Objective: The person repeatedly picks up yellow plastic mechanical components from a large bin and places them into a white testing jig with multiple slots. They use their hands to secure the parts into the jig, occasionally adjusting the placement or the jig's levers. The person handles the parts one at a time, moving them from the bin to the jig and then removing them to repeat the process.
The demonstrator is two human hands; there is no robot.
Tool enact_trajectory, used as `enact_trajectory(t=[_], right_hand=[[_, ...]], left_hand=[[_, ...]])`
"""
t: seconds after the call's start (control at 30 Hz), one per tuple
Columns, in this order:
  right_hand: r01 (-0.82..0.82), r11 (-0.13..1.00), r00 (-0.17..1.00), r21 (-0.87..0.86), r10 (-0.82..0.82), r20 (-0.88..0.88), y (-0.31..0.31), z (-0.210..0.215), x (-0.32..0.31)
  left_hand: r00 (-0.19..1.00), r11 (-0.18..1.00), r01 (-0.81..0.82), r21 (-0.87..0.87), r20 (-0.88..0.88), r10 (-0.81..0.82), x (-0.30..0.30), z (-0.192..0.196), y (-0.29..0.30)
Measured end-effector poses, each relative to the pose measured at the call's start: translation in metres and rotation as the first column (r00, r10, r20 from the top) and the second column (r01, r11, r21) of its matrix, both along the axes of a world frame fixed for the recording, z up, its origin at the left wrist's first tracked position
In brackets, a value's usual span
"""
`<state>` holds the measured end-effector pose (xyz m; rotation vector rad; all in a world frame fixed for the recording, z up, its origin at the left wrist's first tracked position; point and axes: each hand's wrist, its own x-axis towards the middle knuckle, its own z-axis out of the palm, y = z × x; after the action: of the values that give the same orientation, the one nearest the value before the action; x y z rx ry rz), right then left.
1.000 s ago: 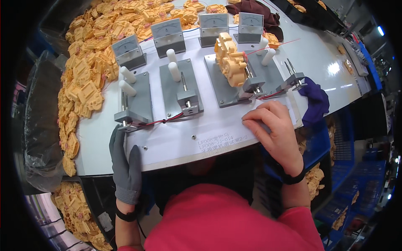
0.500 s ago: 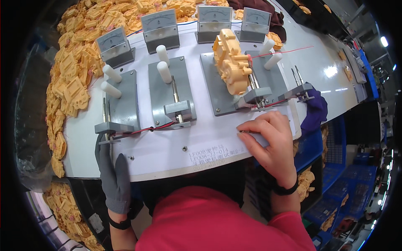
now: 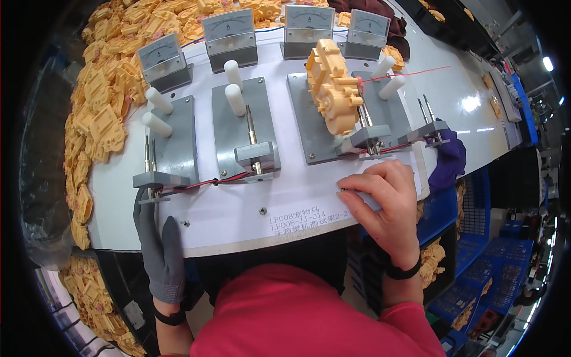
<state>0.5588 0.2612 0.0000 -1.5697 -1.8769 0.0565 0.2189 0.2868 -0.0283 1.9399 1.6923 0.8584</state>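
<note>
My left hand [image 3: 162, 253], in a grey glove, has its fingers stretched out beside the front block of the leftmost test fixture [image 3: 159, 179]. Its thumb stands apart, and the fingertips are partly hidden by the block. My bare right hand [image 3: 388, 205] is held low over the white board, thumb and forefinger brought together around a tiny dark metallic piece [image 3: 343, 189] too small to name. Beyond it, a yellow plastic gear housing [image 3: 334, 89] with a red wire stands upright on the grey plate of another fixture, by its metal pins [image 3: 364, 113].
Several analog panel meters [image 3: 229, 30] line the back of the board. White posts [image 3: 235, 98] rise from the fixtures. Yellow housings [image 3: 101, 119] are heaped at the left and back. A purple cloth [image 3: 449, 157] hangs at the right edge, above blue crates [image 3: 476, 262].
Both hands keep almost the same pose. The whole view has shifted slightly, and the housing stays on its fixture.
</note>
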Motion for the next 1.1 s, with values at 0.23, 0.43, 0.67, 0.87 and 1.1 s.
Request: enact_trajectory(t=[0.23, 0.43, 0.67, 0.87, 1.1], right_hand=[[0.002, 1.0, 1.0, 0.02, -0.002, 0.009, -0.0011, -0.0021, 0.0007], [0.002, 1.0, 1.0, 0.012, -0.002, 0.004, -0.0018, -0.0025, 0.0012], [0.009, 1.0, 1.0, 0.007, -0.008, -0.011, -0.0018, -0.0023, -0.001], [-0.013, 0.996, 0.999, 0.084, 0.01, 0.039, 0.0, -0.0056, -0.0005], [-0.017, 0.993, 0.999, 0.113, 0.012, 0.052, -0.0008, -0.0075, -0.0003]], left_hand=[[1.0, 1.0, 0.004, 0.009, -0.002, -0.004, 0.0008, -0.0004, 0.0007], [1.0, 1.0, -0.023, 0.001, -0.008, 0.023, -0.0009, -0.003, -0.0001], [0.999, 1.0, -0.022, -0.004, 0.026, 0.022, 0.0016, -0.0006, 0.0003], [1.0, 1.0, -0.023, -0.008, 0.014, 0.023, 0.003, 0.0018, 0.0008], [0.998, 1.0, -0.021, 0.006, 0.061, 0.021, 0.0032, -0.002, 0.0013]])
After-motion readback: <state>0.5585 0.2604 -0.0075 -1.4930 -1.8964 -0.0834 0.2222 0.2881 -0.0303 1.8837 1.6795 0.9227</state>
